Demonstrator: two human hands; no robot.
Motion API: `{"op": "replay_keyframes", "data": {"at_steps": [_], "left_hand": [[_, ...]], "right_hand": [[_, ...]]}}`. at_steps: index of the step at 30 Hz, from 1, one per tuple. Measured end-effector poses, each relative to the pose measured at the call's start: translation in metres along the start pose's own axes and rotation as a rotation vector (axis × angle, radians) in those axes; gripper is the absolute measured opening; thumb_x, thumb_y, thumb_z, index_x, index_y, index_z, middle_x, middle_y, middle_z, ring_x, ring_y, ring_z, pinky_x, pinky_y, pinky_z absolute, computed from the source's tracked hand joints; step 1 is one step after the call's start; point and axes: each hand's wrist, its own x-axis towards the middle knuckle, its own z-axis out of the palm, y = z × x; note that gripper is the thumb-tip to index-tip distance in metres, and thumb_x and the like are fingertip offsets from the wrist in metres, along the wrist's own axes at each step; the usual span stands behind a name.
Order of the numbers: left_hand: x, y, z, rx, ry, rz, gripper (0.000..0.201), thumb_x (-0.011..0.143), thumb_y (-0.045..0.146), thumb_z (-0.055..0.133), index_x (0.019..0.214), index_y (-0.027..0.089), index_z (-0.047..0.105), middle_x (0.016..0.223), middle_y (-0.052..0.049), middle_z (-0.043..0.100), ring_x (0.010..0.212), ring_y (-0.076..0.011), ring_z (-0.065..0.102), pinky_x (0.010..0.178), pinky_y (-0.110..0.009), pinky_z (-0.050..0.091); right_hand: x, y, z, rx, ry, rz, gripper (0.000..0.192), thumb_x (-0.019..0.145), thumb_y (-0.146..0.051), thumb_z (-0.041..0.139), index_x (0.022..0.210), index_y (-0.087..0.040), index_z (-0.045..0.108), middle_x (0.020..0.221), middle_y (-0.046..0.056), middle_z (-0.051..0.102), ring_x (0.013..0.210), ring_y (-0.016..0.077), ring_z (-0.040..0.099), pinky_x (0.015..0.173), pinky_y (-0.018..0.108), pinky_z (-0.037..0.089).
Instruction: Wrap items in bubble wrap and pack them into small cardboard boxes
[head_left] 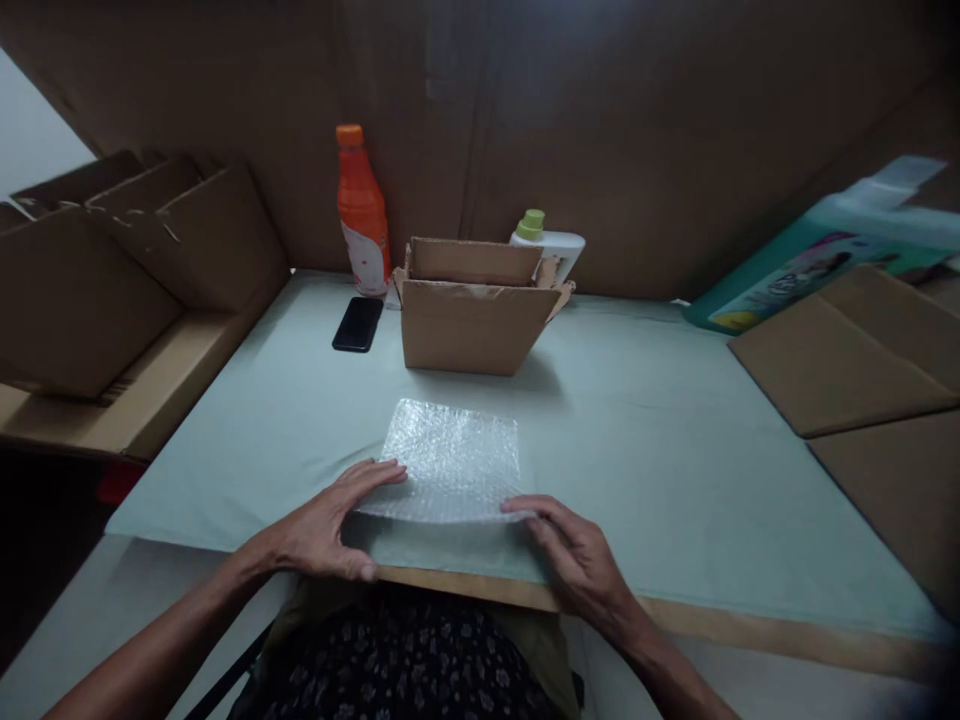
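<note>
Going left to right: your left hand (pixel 330 530) is open and flat at the front edge of the desk (pixel 675 480), fingertips pressing the near left corner of the bubble wrap sheet (pixel 454 460), and your right hand (pixel 574 560) is also open, fingers resting on the near right corner, so neither hand is actually gripping anything. The sheet itself lies flat in the middle of the desk near the front edge, well apart from the open cardboard box (pixel 472 310) behind it. If you're smoothing or squaring it up, I'd say keep both palms low and push outward evenly from the corners, since that thin plastic probably slides on the green cover and bunches if one hand leads. Keep the near edge parallel with the desk edge so it doesn't creep off toward your lap. As for what's hard to make out: the inside of the box is hidden from this angle, so no idea if anything's in it. The white bottle (pixel 551 245) with the green cap sits behind the box and is mostly covered. The orange bottle (pixel 362 215) and phone (pixel 358 324) at the back left are clear enough, but the teal package (pixel 817 255) at the right is blurry and cut off, label unreadable.
</note>
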Motion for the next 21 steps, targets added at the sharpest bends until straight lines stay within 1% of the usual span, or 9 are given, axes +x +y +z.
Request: {"op": "replay_keyframes", "data": {"at_steps": [1,2,3,5,7,9,14,19,21], "left_hand": [[0.000,0.002,0.002,-0.030,0.037,-0.024,0.095,0.072,0.063,0.077,0.153,0.033,0.037,0.152,-0.012,0.051,0.143,-0.0379,0.043,0.111,-0.061,0.041],[0.002,0.003,0.004,-0.049,0.096,-0.053,0.087,0.075,0.057,0.076,0.151,0.032,0.042,0.145,-0.012,0.059,0.136,-0.0354,0.052,0.108,-0.057,0.046],[0.007,0.004,0.008,-0.055,0.170,-0.089,0.070,0.080,0.050,0.073,0.143,0.030,0.051,0.133,-0.010,0.067,0.125,-0.0322,0.060,0.103,-0.053,0.050],[0.021,0.004,0.016,-0.043,0.309,-0.170,0.032,0.088,0.040,0.060,0.114,0.025,0.070,0.103,-0.006,0.076,0.097,-0.0251,0.070,0.087,-0.042,0.056],[0.038,0.002,0.021,-0.023,0.376,-0.225,0.026,0.091,0.036,0.050,0.088,0.021,0.072,0.081,-0.003,0.074,0.077,-0.0203,0.069,0.071,-0.033,0.055],[0.051,-0.001,0.023,-0.009,0.383,-0.248,0.027,0.090,0.034,0.048,0.082,0.020,0.070,0.075,-0.001,0.071,0.070,-0.0182,0.066,0.065,-0.029,0.052],[0.067,-0.011,0.019,0.105,0.426,-0.332,0.026,0.090,0.035,0.051,0.099,0.021,0.070,0.074,-0.001,0.070,0.066,-0.0193,0.064,0.063,-0.031,0.049],[0.073,-0.022,0.025,0.267,0.440,-0.374,0.041,0.087,0.031,0.058,0.126,0.018,0.062,0.085,-0.007,0.071,0.078,-0.0268,0.067,0.074,-0.039,0.051],[0.073,-0.022,0.028,0.386,0.461,-0.348,0.048,0.089,0.030,0.058,0.135,0.017,0.055,0.091,-0.009,0.071,0.082,-0.0282,0.067,0.076,-0.041,0.053]], "right_hand": [[0.001,-0.002,-0.003,0.052,0.037,0.105,0.027,0.099,-0.038,0.048,0.100,-0.026,0.072,0.094,0.005,0.077,0.086,0.0219,0.072,0.076,0.034,0.060],[0.002,-0.004,-0.005,0.095,0.070,0.188,0.029,0.097,-0.043,0.049,0.097,-0.025,0.072,0.088,0.004,0.075,0.079,0.0211,0.071,0.070,0.032,0.059],[0.003,-0.005,-0.005,0.133,0.095,0.246,0.031,0.096,-0.047,0.051,0.096,-0.024,0.071,0.083,0.003,0.073,0.073,0.0203,0.069,0.067,0.031,0.058],[0.005,-0.004,-0.004,0.209,0.098,0.308,0.034,0.092,-0.052,0.056,0.106,-0.023,0.069,0.083,0.003,0.073,0.074,0.0203,0.069,0.069,0.032,0.058],[0.009,-0.002,0.000,0.256,0.069,0.320,0.049,0.087,-0.051,0.063,0.127,-0.022,0.060,0.093,0.004,0.074,0.086,0.0224,0.071,0.079,0.035,0.058],[0.015,0.003,0.005,0.215,0.067,0.297,0.065,0.084,-0.048,0.068,0.140,-0.022,0.049,0.097,0.005,0.074,0.093,0.0230,0.071,0.085,0.037,0.056],[0.038,0.020,0.015,-0.150,0.179,0.228,0.059,0.089,-0.043,0.060,0.142,-0.019,0.050,0.083,0.003,0.069,0.079,0.0225,0.066,0.081,0.039,0.052],[0.048,0.036,0.021,-0.512,0.190,0.088,0.058,0.092,-0.035,0.055,0.146,-0.017,0.046,0.083,0.006,0.069,0.079,0.0259,0.063,0.078,0.043,0.047],[0.045,0.036,0.019,-0.621,0.222,0.039,0.059,0.094,-0.037,0.055,0.149,-0.017,0.042,0.092,0.010,0.071,0.084,0.0283,0.063,0.078,0.043,0.045]]}}
